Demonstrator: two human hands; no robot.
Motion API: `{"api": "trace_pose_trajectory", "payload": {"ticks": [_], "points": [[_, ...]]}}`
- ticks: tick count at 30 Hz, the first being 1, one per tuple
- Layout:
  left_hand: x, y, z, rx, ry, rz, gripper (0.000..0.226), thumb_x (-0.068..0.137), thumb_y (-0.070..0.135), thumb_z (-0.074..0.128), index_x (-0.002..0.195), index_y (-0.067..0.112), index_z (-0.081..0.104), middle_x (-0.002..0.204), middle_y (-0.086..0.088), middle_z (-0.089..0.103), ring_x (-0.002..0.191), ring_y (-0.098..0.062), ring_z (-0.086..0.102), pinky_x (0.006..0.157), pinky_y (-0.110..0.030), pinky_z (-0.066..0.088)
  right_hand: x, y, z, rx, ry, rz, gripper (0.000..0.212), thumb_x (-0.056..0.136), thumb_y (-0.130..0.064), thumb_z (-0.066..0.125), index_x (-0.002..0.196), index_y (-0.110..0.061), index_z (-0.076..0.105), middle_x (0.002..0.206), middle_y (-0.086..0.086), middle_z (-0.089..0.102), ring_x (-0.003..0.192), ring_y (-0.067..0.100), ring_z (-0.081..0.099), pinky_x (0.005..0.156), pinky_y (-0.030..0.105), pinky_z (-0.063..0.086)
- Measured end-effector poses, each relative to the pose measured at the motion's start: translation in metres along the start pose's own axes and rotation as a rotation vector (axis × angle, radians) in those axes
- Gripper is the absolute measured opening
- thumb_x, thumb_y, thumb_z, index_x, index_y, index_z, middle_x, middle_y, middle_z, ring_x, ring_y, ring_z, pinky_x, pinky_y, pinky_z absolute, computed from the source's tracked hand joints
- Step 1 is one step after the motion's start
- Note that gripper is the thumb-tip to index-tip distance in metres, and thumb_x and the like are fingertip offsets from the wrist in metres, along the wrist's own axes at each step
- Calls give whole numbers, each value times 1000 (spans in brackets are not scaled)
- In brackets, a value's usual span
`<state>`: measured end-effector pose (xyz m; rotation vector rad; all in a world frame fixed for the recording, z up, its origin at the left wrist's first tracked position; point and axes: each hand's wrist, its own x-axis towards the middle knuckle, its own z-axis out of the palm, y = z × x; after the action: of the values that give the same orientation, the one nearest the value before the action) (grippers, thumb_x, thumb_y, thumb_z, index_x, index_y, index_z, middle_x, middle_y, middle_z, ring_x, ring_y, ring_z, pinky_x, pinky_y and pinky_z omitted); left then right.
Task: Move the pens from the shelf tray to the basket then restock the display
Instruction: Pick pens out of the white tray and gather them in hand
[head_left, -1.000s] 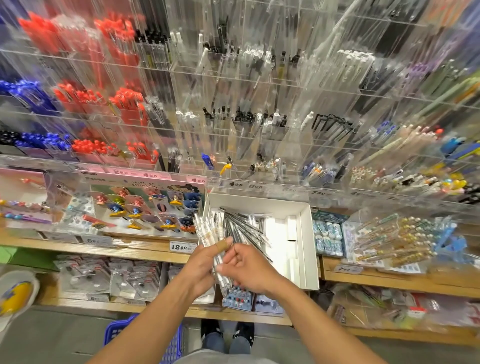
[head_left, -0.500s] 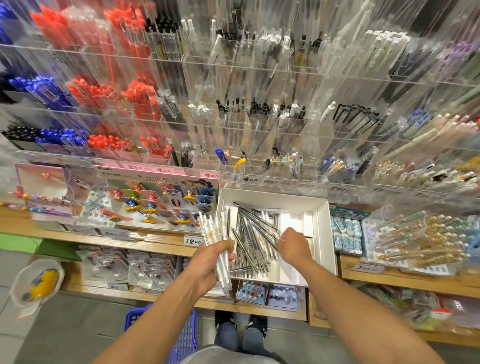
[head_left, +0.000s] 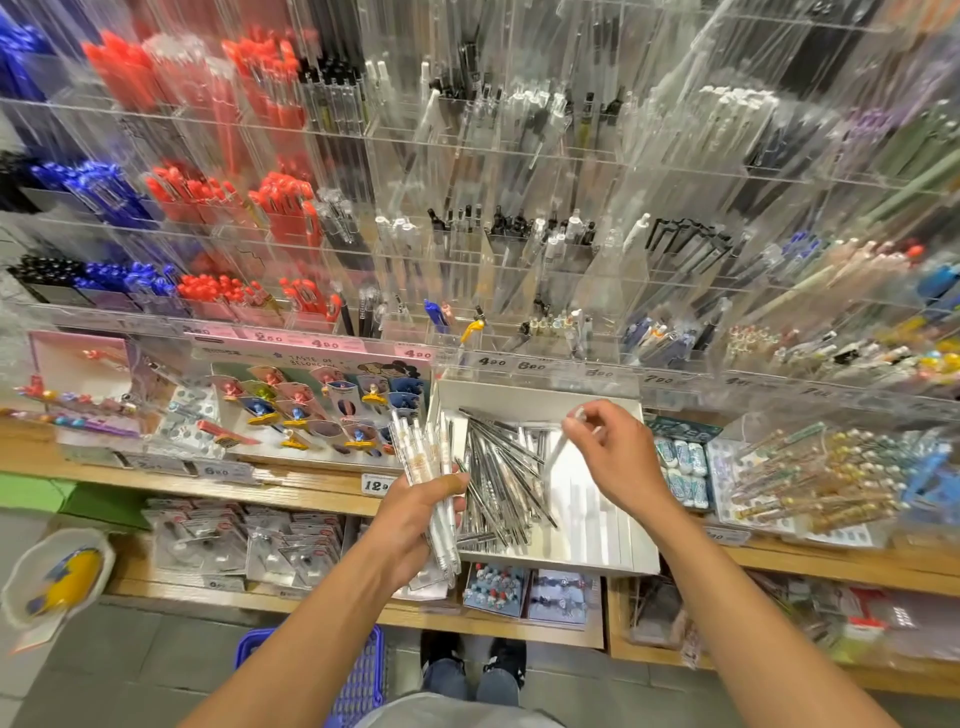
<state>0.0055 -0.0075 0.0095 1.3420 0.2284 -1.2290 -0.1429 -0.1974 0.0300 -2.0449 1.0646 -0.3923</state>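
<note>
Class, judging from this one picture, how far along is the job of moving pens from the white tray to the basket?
Done: the left hand already grips a bundle of pens. In hand: the right hand pinches one white pen above the white tray. Left: many loose pens lie in the tray, and nothing shows inside the blue basket below.
</note>
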Motion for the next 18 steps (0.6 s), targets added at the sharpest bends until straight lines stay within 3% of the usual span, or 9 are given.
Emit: {"api": "trace_pose_trajectory", "payload": {"ticks": [3, 5, 10, 13, 14, 16, 18], "points": [[-6, 3, 6, 81, -73, 44, 65, 61, 11, 85, 118, -4, 59, 89, -12, 67, 74, -22, 64, 67, -38, 57, 0, -29, 5, 169, -290, 22, 16, 91, -27, 66, 90, -12, 66, 76, -2, 64, 62, 6, 56, 62, 20, 47], [-10, 3, 9, 127, -129, 76, 58, 61, 11, 85, 113, -1, 62, 82, -8, 69, 72, -20, 66, 73, -43, 56, -2, -43, 16, 354, -439, 62, 14, 91, -23, 67, 87, -10, 65, 67, -1, 63, 55, 10, 56, 55, 22, 47], [-20, 2, 11, 134, -249, 134, 39, 69, 9, 81, 106, 8, 67, 79, -3, 71, 66, -14, 64, 65, -31, 50, -1, -52, 48, 604, -565, 140, 10, 91, -22, 67, 92, -14, 61, 64, -1, 64, 51, 11, 57, 45, 20, 43], [-21, 0, 8, 79, -193, 76, 39, 73, 3, 78, 110, 4, 65, 78, -7, 69, 63, -17, 60, 62, -33, 52, 4, -36, 60, 694, -542, 219, 18, 90, -23, 67, 104, -15, 61, 73, 4, 70, 55, 15, 61, 46, 22, 47], [-20, -1, 7, 57, -160, 50, 39, 76, 1, 77, 112, 2, 63, 76, -7, 69, 61, -18, 60, 59, -33, 53, 6, -27, 63, 638, -475, 254, 15, 91, -24, 66, 103, -16, 61, 77, 5, 71, 57, 15, 63, 48, 24, 50], [-18, -2, 3, 5, -118, 7, 44, 78, -1, 74, 119, -2, 58, 71, -7, 68, 58, -18, 61, 54, -30, 55, 10, -3, 74, 257, -316, 298, 5, 94, -22, 62, 93, -18, 65, 85, 3, 71, 66, 14, 66, 61, 31, 57], [-16, -4, -1, -32, -95, -14, 49, 81, -3, 71, 126, -5, 52, 74, -9, 69, 58, -19, 62, 52, -28, 55, 7, 22, 91, -166, -325, 304, 14, 93, -14, 58, 87, -11, 70, 88, 3, 69, 79, 16, 67, 71, 31, 55]]}}
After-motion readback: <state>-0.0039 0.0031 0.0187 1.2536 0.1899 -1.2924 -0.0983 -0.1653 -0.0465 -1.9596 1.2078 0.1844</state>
